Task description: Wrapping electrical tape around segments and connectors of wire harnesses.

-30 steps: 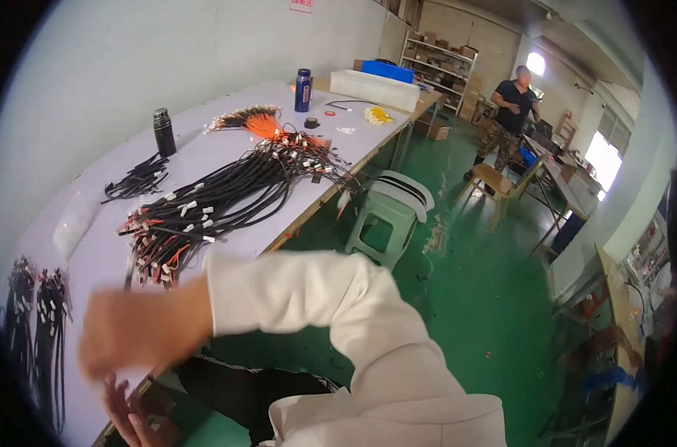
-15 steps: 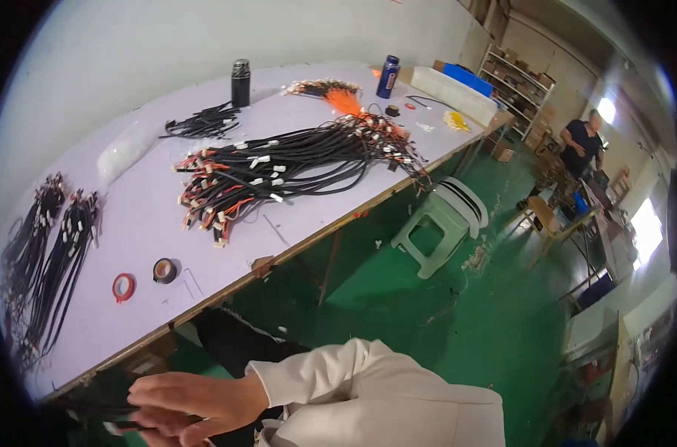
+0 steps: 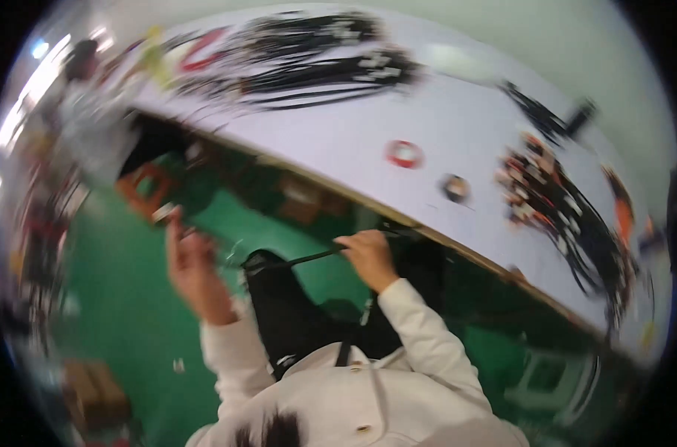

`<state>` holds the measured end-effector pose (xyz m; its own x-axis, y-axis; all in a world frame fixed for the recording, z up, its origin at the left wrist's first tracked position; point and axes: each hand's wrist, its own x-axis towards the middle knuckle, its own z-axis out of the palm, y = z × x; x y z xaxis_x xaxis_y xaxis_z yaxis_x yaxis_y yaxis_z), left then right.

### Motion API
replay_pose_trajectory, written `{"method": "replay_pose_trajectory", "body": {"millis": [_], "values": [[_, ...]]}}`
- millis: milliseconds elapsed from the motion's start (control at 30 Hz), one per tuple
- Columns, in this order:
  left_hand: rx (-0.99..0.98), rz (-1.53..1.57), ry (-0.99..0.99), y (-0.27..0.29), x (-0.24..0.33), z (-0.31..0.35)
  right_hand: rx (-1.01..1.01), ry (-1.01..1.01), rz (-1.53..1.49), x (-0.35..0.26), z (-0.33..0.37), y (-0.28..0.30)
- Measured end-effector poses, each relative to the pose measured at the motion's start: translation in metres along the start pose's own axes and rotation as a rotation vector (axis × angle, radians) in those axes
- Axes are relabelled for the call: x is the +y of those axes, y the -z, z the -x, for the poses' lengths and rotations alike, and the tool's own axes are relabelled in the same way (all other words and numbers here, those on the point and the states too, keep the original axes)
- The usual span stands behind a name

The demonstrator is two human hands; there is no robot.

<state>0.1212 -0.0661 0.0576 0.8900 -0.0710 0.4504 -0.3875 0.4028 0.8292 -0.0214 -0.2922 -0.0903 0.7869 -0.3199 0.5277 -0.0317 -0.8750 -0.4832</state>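
Note:
My right hand (image 3: 370, 257), closed, holds a thin black cable (image 3: 318, 256) above my lap. The cable runs from its fingers leftward over my dark-clad knee, where faint thin wires show. Off to the left, my left hand (image 3: 195, 270) is raised over the green floor, blurred by motion. A small white connector (image 3: 163, 213) shows at its fingertips, seemingly pinched there. Whether it belongs to the same cable I cannot tell. On the table (image 3: 331, 160) beyond my hands lie a red tape roll (image 3: 405, 154) and a black tape roll (image 3: 455, 188).
Bundles of black cables (image 3: 331, 71) lie along the table's far left, another cable bundle (image 3: 558, 201) at right. The table's wooden edge runs close beyond my right hand. A person (image 3: 85, 71) is at far left. A pale green stool (image 3: 551, 380) stands lower right, a cardboard box (image 3: 93, 391) lower left.
The view has swung left and down, bringing my lap and both hands into sight. My hands, close together at lower left before, are now apart, with the black cable stretching from the right one.

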Motion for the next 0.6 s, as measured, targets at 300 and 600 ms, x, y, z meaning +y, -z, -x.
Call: {"method": "replay_pose_trajectory", "body": {"millis": [300, 600], "values": [[-0.154, 0.401, 0.539, -0.048, -0.018, 0.038, -0.310, -0.168, -0.389, -0.042, -0.011, 0.003], [-0.485, 0.446, 0.873, -0.070, -0.040, 0.081, 0.092, -0.456, -0.999, -0.089, -0.039, 0.100]]}}
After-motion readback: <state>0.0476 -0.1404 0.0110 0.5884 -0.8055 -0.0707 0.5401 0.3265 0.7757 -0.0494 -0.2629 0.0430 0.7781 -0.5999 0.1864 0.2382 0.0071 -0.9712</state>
